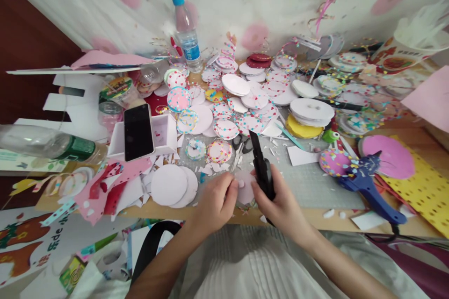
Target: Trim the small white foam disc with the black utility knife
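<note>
My right hand [280,198] is wrapped round a black utility knife [263,166], its dark blade pointing away from me. Close by on the left, my left hand [218,201] is closed, thumb against the curled fingers; whatever is in them is hidden. Between the hands shows a small pale pink disc [246,191], partly covered. I cannot tell whether the left fingers grip its edge. Scissors [238,152] lie just beyond on the grey cutting mat [315,191]. White paper discs [170,184] overlap left of my left hand.
Several decorated discs [219,151] crowd the table's back. A water bottle [189,39] stands behind them. A phone [138,133] rests on a white box [166,138] at left. A blue glue gun [372,191] lies at right, near yellow dotted sheets [417,196].
</note>
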Demonstrator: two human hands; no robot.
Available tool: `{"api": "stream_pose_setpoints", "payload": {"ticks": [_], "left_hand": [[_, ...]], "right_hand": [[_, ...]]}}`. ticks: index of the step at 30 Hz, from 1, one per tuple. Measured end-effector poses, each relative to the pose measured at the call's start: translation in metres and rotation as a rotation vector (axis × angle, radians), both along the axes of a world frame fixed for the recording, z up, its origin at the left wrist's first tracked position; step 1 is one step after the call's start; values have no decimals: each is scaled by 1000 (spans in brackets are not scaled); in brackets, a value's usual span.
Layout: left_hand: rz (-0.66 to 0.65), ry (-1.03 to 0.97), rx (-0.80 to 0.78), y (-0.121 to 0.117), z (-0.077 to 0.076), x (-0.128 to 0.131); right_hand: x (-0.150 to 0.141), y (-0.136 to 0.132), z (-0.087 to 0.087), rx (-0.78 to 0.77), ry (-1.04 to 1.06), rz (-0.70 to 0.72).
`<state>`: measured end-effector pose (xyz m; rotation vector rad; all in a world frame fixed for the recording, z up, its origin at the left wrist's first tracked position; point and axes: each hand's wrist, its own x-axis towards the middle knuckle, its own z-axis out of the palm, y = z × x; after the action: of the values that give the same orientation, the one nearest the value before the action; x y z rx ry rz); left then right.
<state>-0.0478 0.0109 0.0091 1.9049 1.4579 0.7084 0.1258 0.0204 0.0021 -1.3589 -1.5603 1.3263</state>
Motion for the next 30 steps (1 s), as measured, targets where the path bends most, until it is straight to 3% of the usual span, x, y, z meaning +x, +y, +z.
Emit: {"api": "stream_pose_setpoints", "payload": {"ticks": [6, 10, 14, 18, 23, 30], "left_hand": [[-43, 173, -146, 7, 10, -5], [-75, 52, -219, 8, 7, -6], [-68, -85, -249, 7, 4, -4], [-92, -58, -152, 9, 6, -6], [-271, -83, -102, 16, 12, -13], [-374, -171, -236, 29, 16, -20]], "right_hand": [[1, -1, -6, 26, -32, 65], [3, -2, -7, 9, -6, 53], [4, -2, -5, -108, 93, 40], [5, -2, -2, -222, 184, 37], [7, 4, 1, -415, 316, 71], [7, 13, 1, -617, 381, 130]]}}
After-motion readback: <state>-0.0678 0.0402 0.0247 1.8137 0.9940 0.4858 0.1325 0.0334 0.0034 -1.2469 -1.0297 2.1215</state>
